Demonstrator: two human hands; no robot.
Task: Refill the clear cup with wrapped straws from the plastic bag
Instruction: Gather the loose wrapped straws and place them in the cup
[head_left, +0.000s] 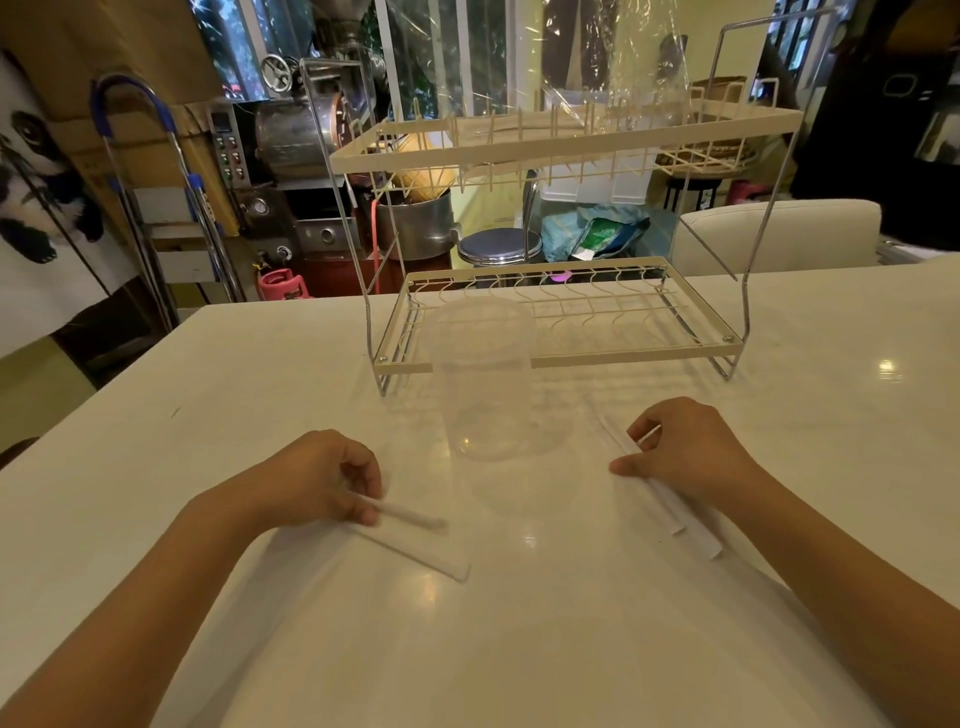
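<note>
The clear cup (485, 379) stands upright and empty on the white table, between my hands. My left hand (322, 478) pinches a white wrapped straw (410, 518) just above the table; a second wrapped straw (415, 553) lies flat under it. My right hand (685, 447) presses down on a few wrapped straws (675, 512) lying on the table right of the cup, fingers curled over their far ends. The clear plastic bag (613, 67) sits on the top shelf of the rack, behind the cup.
A two-tier wire dish rack (566, 312) stands directly behind the cup, its lower shelf touching the cup's back. The white table (519, 623) stretches wide around my hands. Machines, a stool and a pot stand beyond the far edge.
</note>
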